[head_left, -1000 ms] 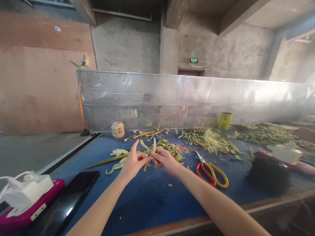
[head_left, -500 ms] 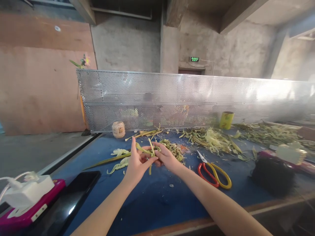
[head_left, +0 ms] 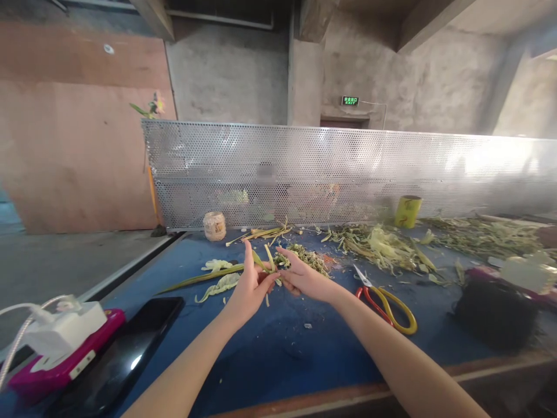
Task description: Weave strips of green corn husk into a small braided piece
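Observation:
My left hand [head_left: 251, 286] is closed on a pale green plant strip [head_left: 260, 260] whose ends stick up between my hands. At its right, my right hand [head_left: 301, 276] pinches the same strip, its fingers meeting the left fingertips. The pinched part itself is hidden by the fingers. A long green leaf [head_left: 200, 278] lies on the blue table to the left of my left hand, with a pale curled husk piece [head_left: 220, 287] below it. Just behind my right hand is a heap of dried plant bits [head_left: 311, 258].
Scissors [head_left: 387, 305] with red and yellow handles lie on the right, near my forearm. A black phone [head_left: 126, 348] and a magenta power strip [head_left: 65, 363] sit at left. A twine roll [head_left: 214, 226], a yellow-green roll [head_left: 408, 211] and leaf piles [head_left: 378, 247] stand towards the perforated metal screen [head_left: 304, 174].
My right index finger has stretched out more, and my fingertips have come together on the strip. The whole view has shifted slightly, so things appear a little farther right.

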`<state>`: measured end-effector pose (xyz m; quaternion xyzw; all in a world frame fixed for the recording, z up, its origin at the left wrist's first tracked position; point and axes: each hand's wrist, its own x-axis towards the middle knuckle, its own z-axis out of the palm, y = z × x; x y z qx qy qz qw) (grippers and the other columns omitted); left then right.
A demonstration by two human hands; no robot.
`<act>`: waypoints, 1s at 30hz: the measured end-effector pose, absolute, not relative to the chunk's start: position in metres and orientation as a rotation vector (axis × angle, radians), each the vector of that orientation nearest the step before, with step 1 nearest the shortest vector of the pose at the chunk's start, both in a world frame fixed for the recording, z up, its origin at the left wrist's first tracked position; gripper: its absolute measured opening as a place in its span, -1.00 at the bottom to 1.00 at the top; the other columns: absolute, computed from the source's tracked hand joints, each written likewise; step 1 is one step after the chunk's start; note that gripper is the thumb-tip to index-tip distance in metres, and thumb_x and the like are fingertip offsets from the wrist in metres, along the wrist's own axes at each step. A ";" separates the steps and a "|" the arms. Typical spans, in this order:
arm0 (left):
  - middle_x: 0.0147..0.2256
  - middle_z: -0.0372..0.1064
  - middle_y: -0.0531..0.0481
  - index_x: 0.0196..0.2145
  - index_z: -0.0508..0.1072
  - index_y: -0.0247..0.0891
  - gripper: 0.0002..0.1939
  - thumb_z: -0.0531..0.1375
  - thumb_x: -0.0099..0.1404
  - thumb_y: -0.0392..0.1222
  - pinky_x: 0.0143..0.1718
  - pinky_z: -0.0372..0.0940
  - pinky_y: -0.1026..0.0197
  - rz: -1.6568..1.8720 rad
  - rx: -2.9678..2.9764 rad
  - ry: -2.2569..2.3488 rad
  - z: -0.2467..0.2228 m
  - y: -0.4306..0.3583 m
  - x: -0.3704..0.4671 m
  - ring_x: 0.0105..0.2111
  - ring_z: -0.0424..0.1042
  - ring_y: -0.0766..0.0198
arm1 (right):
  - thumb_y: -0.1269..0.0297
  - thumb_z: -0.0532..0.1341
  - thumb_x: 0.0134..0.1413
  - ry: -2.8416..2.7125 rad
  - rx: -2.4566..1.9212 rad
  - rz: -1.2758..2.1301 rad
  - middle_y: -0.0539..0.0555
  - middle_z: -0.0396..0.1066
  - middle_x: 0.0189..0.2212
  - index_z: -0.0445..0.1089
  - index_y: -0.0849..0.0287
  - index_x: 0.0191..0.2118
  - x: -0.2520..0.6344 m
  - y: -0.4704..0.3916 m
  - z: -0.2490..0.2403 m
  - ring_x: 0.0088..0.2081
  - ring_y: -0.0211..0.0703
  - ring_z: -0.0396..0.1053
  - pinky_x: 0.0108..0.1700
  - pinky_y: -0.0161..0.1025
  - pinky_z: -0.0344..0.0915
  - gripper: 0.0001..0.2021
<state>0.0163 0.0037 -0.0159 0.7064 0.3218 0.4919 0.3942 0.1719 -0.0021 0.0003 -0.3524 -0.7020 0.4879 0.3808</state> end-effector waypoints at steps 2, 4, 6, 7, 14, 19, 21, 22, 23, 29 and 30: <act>-0.52 0.27 0.11 0.14 -0.67 -0.12 -0.02 0.11 0.15 -0.14 -0.57 0.14 0.28 1.224 1.769 0.809 -0.015 0.004 0.015 -0.58 0.24 0.34 | 0.28 0.00 0.10 -1.845 -0.899 1.257 -0.22 0.05 -0.72 -0.26 0.19 0.18 0.175 -0.005 0.004 -0.69 -0.43 0.01 -0.62 -0.43 0.02 -0.43; -0.54 0.26 0.12 0.14 -0.67 -0.12 -0.01 0.13 0.13 -0.14 -0.57 0.14 0.28 1.221 1.747 0.794 -0.013 0.004 0.014 -0.58 0.24 0.34 | 0.28 0.00 0.10 -1.881 -0.885 1.272 -0.21 0.02 -0.72 -0.19 0.18 0.16 0.176 -0.006 0.006 -0.69 -0.43 -0.01 -0.62 -0.43 0.01 -0.47; -0.56 0.26 0.13 0.14 -0.67 -0.15 0.01 0.14 0.12 -0.14 -0.56 0.15 0.28 1.229 1.731 0.791 -0.011 0.004 0.014 -0.59 0.24 0.33 | 0.25 0.01 0.09 -1.890 -0.884 1.294 -0.21 0.02 -0.72 -0.13 0.17 0.15 0.177 -0.005 0.006 -0.69 -0.43 -0.02 -0.63 -0.43 0.01 -0.50; -0.58 0.25 0.14 0.14 -0.67 -0.17 0.01 0.13 0.13 -0.14 -0.56 0.15 0.27 1.226 1.732 0.795 -0.011 0.003 0.015 -0.60 0.24 0.33 | 0.22 0.00 0.09 -1.889 -0.899 1.298 -0.21 0.02 -0.72 -0.10 0.17 0.14 0.178 -0.003 0.005 -0.70 -0.43 -0.02 -0.63 -0.43 0.01 -0.51; -0.63 0.25 0.15 0.12 -0.73 -0.25 0.05 0.14 0.11 -0.13 -0.56 0.18 0.26 1.092 1.828 0.815 -0.020 0.002 0.021 -0.62 0.26 0.30 | 0.04 0.04 0.03 -1.988 -0.933 0.937 0.00 0.20 -0.54 0.41 0.17 -0.27 0.175 0.010 -0.002 -0.46 -0.28 0.19 -0.38 -0.30 0.19 -0.66; -0.63 0.26 0.13 0.14 -0.67 -0.28 -0.02 0.09 0.15 -0.08 -0.59 0.16 0.28 1.177 1.679 0.784 -0.014 0.001 0.023 -0.64 0.24 0.33 | 0.05 0.06 0.02 -1.854 -0.886 0.673 0.08 0.13 -0.32 0.46 0.12 -0.27 0.168 0.011 -0.007 -0.29 -0.21 0.19 -0.18 -0.22 0.18 -0.67; -0.60 0.28 0.12 0.16 -0.61 -0.26 -0.03 0.11 0.14 -0.07 -0.62 0.12 0.31 1.197 1.599 0.752 -0.011 0.000 0.024 -0.64 0.22 0.36 | 0.04 0.02 0.05 -1.822 -0.832 0.677 0.07 0.11 -0.34 0.43 0.10 -0.20 0.164 0.010 -0.008 -0.31 -0.23 0.17 -0.20 -0.23 0.19 -0.65; -0.58 0.29 0.12 0.17 -0.57 -0.24 -0.03 0.12 0.12 -0.06 -0.62 0.11 0.32 1.202 1.571 0.743 -0.009 0.000 0.025 -0.65 0.21 0.38 | 0.05 0.00 0.07 -1.801 -0.814 0.656 0.06 0.11 -0.36 0.43 0.09 -0.18 0.163 0.009 -0.008 -0.30 -0.22 0.17 -0.18 -0.23 0.18 -0.64; -0.57 0.29 0.12 0.18 -0.53 -0.23 -0.04 0.14 0.11 -0.06 -0.62 0.11 0.33 1.203 1.551 0.741 -0.008 0.000 0.026 -0.65 0.20 0.39 | 0.06 0.00 0.08 -1.771 -0.816 0.625 0.05 0.12 -0.39 0.42 0.08 -0.17 0.162 0.008 -0.008 -0.28 -0.21 0.16 -0.16 -0.24 0.17 -0.65; -0.56 0.23 0.12 0.19 -0.39 -0.21 -0.16 0.10 0.15 -0.09 -0.60 0.13 0.32 1.151 1.604 0.721 -0.008 -0.002 0.030 -0.63 0.17 0.41 | 0.13 -0.02 0.09 -1.678 -0.922 0.678 -0.03 0.19 -0.58 0.34 0.14 -0.05 0.160 0.001 -0.005 -0.51 -0.29 0.15 -0.38 -0.32 0.15 -0.62; -0.55 0.23 0.12 0.19 -0.41 -0.20 -0.17 0.09 0.16 -0.10 -0.60 0.12 0.32 1.145 1.617 0.715 -0.009 -0.002 0.030 -0.62 0.17 0.41 | 0.13 -0.02 0.09 -1.670 -0.919 0.708 -0.04 0.19 -0.61 0.33 0.16 -0.04 0.160 0.001 -0.005 -0.54 -0.30 0.15 -0.41 -0.32 0.15 -0.61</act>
